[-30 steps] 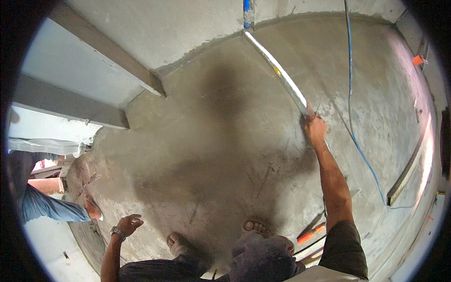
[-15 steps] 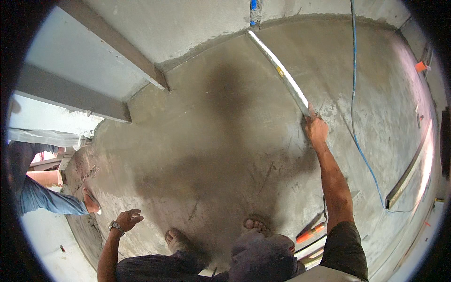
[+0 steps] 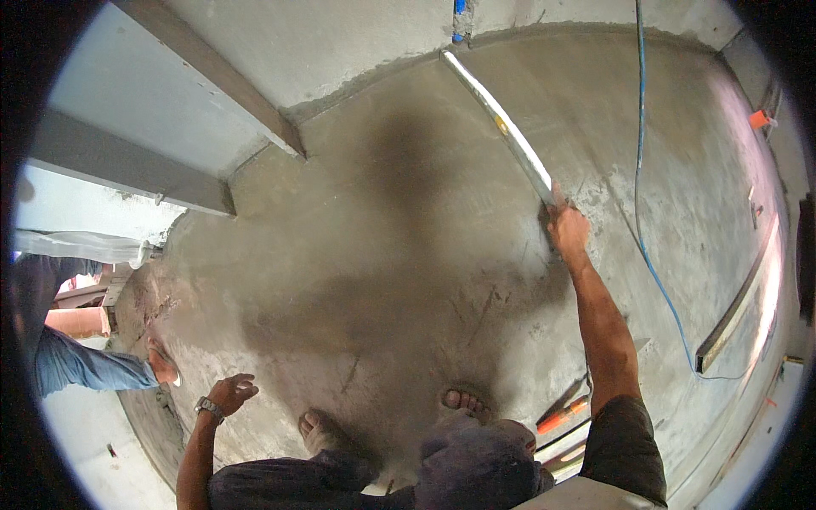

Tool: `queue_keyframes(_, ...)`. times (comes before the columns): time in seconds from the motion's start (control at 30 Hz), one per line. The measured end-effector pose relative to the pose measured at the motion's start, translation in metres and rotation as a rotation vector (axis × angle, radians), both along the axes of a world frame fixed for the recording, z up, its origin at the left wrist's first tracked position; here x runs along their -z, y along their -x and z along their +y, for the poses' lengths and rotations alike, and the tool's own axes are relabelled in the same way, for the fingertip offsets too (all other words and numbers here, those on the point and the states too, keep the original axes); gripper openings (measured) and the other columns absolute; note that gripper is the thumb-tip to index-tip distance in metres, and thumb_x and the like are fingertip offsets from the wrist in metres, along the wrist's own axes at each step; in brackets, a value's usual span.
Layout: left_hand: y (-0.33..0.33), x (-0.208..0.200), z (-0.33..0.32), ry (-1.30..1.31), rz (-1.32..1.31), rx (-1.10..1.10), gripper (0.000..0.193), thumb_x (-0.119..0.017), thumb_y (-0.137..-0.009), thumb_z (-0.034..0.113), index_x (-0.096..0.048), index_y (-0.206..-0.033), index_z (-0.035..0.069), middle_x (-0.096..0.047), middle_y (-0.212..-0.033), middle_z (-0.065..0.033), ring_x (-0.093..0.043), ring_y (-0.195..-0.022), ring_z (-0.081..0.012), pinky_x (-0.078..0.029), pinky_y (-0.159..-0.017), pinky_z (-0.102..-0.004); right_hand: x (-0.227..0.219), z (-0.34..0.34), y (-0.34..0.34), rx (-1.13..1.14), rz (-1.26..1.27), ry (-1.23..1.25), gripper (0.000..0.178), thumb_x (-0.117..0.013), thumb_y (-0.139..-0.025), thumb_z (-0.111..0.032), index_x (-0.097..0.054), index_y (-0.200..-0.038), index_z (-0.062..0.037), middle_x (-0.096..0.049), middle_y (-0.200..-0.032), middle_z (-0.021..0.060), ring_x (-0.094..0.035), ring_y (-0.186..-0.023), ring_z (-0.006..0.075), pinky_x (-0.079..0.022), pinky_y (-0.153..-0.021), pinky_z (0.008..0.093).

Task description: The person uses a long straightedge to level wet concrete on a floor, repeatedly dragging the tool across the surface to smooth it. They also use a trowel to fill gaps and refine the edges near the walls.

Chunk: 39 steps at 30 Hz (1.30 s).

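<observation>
My right hand is closed around the near end of a long silver spirit level with a yellow vial. From that hand the level slants up and left along the grey concrete floor, its far tip close to the base of the far wall. Over the floor at lower left hangs my left hand, a watch on its wrist. Its fingers are loosely bent and apart, with nothing in them. My bare feet stand on the concrete below.
A blue cable runs down the floor on the right, near a long metal bar. Orange-handled tools lie beside my right leg. Two posts meet the floor at upper left. Another person's leg is at the left edge.
The level has shifted slightly left and away from me, with my right hand still gripping it. My left hand has barely moved.
</observation>
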<state>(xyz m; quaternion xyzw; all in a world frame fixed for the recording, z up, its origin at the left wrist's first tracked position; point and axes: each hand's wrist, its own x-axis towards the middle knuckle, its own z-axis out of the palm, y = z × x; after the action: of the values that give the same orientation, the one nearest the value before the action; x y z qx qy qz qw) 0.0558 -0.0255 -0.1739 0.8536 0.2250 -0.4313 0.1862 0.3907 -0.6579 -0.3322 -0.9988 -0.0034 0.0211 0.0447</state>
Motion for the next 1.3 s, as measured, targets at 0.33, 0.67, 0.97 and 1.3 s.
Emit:
queue_keyframes(0.33, -0.002, -0.002, -0.003, 0.014, -0.024, -0.007, 0.048, -0.061, -0.084, 0.038, -0.056, -0.119, 0.005, -0.065, -0.107, -0.014, -0.064, -0.095, -0.0279, -0.052, -0.08, -0.0376, -0.009, 0.013, 0.005, 0.0, -0.008, 0.021, 0.07, -0.058, -0.083, -0.022, -0.021, -0.143, -0.0226, -0.061, -0.098, 0.0179, -0.064, -0.079, 0.0328, -0.053, -0.066, 0.0433)
queue_keyframes(0.67, 0.001, -0.002, -0.008, 0.061, -0.034, -0.058, 0.048, -0.061, -0.084, 0.039, -0.056, -0.118, 0.006, -0.065, -0.106, -0.0133, -0.065, -0.095, -0.0271, -0.051, -0.08, -0.0376, -0.008, 0.016, 0.006, -0.021, -0.016, -0.022, 0.066, -0.057, -0.083, -0.02, -0.026, -0.141, -0.0234, -0.061, -0.097, 0.018, -0.063, -0.08, 0.0331, -0.052, -0.067, 0.0439)
queue_keyframes(0.97, -0.004, 0.004, -0.016, -0.007, -0.015, 0.062, 0.044, -0.063, -0.084, 0.034, -0.056, -0.118, 0.006, -0.066, -0.104, -0.0126, -0.065, -0.094, -0.0266, -0.051, -0.08, -0.0366, -0.015, 0.021, 0.006, 0.004, 0.039, -0.039, 0.077, -0.061, -0.077, -0.015, -0.022, -0.142, -0.0237, -0.06, -0.1, 0.0183, -0.063, -0.083, 0.0338, -0.051, -0.072, 0.0443)
queue_keyframes(1.3, -0.011, 0.0, -0.027, 0.022, -0.041, 0.07, 0.048, -0.061, -0.082, 0.041, -0.058, -0.117, 0.007, -0.065, -0.106, -0.0134, -0.065, -0.092, -0.0287, -0.051, -0.081, -0.0384, -0.006, 0.02, 0.006, -0.04, -0.02, -0.032, 0.079, -0.064, -0.074, -0.014, -0.024, -0.142, -0.0213, -0.06, -0.101, 0.0185, -0.064, -0.083, 0.0322, -0.052, -0.072, 0.042)
